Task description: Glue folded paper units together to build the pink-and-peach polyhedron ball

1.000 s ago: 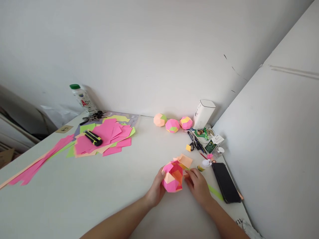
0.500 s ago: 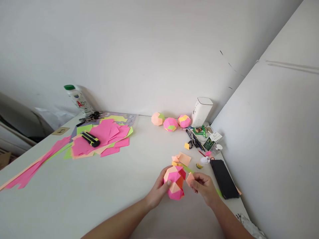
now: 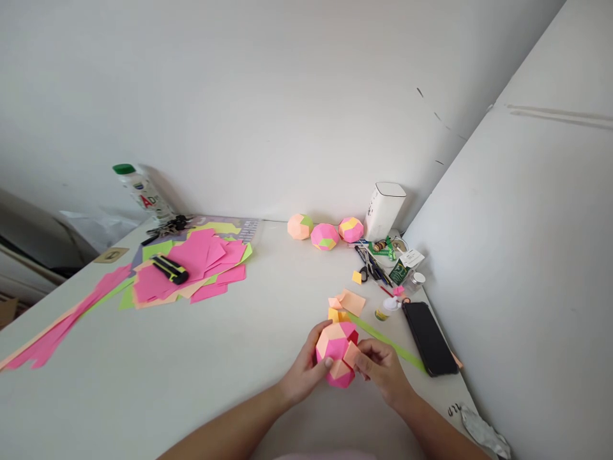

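A faceted paper ball (image 3: 332, 348) in pink and peach is gripped by my left hand (image 3: 306, 365), thumb across its front and fingers behind. Its right side has an opening with a dark red inside. Between thumb and fingers of my right hand (image 3: 383, 369) is a folded peach paper piece (image 3: 352, 354), held against the ball's right side at that opening. Just beyond the ball lie yellow folded paper (image 3: 334, 315) and a peach paper sheet (image 3: 353, 302). A long green paper strip (image 3: 387, 342) runs behind my right hand.
Three finished-looking paper balls (image 3: 324, 236) sit by the wall near a white container (image 3: 384, 211). Pens, scissors (image 3: 364, 273), a small jar (image 3: 417, 280) and a black phone (image 3: 430, 338) lie right. Left are pink sheets (image 3: 205, 252), a box cutter (image 3: 170, 269) and a bottle (image 3: 143, 195).
My right hand has moved left, bringing the peach paper piece from beside the ball to its open right side. My left hand still holds the ball, and the view has shifted slightly.
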Demonstrator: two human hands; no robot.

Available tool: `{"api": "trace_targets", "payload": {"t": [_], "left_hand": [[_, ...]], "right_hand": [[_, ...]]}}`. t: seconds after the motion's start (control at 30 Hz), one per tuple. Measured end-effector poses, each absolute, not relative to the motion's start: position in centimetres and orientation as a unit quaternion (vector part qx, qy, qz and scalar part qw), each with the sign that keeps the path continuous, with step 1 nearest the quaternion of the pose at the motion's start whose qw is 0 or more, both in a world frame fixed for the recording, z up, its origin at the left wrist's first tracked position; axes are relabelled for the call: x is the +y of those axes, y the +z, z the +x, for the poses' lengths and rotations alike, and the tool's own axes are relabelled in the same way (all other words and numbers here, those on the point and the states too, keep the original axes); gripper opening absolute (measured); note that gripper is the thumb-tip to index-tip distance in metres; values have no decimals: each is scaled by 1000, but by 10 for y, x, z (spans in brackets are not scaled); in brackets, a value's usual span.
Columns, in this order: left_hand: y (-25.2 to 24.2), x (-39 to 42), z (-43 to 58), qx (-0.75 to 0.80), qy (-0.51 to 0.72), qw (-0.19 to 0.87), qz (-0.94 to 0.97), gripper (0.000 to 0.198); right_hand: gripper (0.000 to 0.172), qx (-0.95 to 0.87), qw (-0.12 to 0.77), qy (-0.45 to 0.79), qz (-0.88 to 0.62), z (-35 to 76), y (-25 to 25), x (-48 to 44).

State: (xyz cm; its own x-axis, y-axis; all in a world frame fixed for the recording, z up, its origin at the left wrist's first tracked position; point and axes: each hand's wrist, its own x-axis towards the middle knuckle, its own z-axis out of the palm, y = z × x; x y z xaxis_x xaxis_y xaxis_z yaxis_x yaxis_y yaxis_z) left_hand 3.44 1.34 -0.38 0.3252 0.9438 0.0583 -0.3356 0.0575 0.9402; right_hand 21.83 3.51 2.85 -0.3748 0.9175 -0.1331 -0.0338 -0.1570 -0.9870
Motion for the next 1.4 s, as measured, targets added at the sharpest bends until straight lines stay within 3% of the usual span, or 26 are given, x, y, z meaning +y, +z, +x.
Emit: {"api": "trace_targets", "payload": {"t": [0.53, 1.4], "left_hand": [[-6, 10, 37, 328, 510, 614, 505, 62], [-4, 13, 35, 343, 527, 637, 447, 56]], "right_hand": [[34, -520, 376, 642, -420, 217, 30, 35], [35, -541, 394, 615, -415, 222, 28, 38]]}}
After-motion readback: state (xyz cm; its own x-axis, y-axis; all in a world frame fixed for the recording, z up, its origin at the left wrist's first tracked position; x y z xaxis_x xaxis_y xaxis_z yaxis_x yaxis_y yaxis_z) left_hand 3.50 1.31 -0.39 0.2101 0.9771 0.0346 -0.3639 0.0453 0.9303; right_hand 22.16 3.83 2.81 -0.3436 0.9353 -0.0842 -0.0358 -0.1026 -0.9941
